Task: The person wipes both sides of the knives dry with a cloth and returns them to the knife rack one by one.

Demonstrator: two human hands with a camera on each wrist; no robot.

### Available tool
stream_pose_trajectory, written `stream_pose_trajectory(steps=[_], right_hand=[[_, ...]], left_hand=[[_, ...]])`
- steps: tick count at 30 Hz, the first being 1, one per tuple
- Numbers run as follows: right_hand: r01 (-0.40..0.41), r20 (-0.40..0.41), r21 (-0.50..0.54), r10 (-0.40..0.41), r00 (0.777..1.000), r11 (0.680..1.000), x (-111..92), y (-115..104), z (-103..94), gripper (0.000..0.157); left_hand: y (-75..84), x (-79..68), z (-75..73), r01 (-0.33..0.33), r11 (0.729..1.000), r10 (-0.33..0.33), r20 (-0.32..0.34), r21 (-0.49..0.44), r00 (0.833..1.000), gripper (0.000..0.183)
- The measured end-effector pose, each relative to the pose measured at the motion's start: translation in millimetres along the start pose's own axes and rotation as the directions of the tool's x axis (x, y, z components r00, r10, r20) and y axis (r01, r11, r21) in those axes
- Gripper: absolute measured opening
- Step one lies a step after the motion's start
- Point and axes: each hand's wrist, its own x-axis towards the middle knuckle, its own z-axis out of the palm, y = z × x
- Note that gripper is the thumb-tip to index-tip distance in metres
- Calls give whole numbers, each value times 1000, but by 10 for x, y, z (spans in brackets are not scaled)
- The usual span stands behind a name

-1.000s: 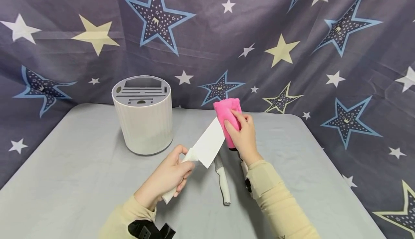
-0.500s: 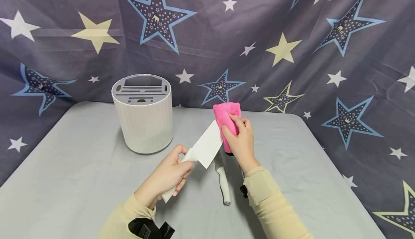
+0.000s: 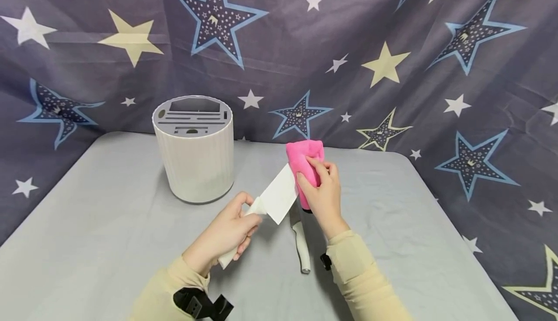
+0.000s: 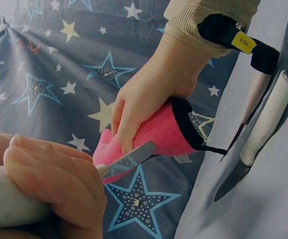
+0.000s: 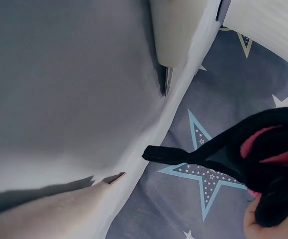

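My left hand (image 3: 226,234) grips the white handle of a cleaver (image 3: 279,192), its broad blade angled up and to the right above the table. With thumb and fingers my right hand (image 3: 323,192) holds a folded pink cloth (image 3: 305,159) against the blade's far edge. In the left wrist view the cloth (image 4: 166,129), black-trimmed with a hanging strap, overlaps part of the blade (image 4: 134,157). Below the hands, a white-handled knife (image 3: 302,248) lies on the table. A second knife (image 4: 255,97) lies beside it in the left wrist view, hidden by my right arm in the head view.
A white ribbed knife block (image 3: 193,166) with a grey slotted top stands at the back left of the grey-covered table (image 3: 109,234). Behind the table hangs a dark curtain (image 3: 279,45) printed with stars.
My right hand has slid the pink cloth slightly down and left along the blade's edge, toward me. The left hand keeps the cleaver nearly still. The head view has shifted a little.
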Motion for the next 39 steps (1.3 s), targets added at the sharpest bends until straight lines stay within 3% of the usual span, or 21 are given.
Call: stream_pose_trajectory(steps=[7, 26, 31, 39], right_hand=[[103, -57, -58, -106, 993, 993, -52, -30, 16, 38], [179, -63, -83, -184, 981, 980, -98, -83, 20, 35], [164, -52, -65, -168, 984, 984, -93, -91, 3, 36], [55, -120, 48, -49, 992, 997, -31, -88, -110, 37]], left_hand=[[-16, 1, 22, -3, 1000, 3, -4, -1, 1000, 22], [-27, 13, 21, 11, 1000, -11, -19, 2, 1000, 18], [-25, 17, 7, 15, 1000, -15, -26, -5, 1000, 19], [-10, 13, 11, 21, 1000, -21, -59, 8, 998, 18]])
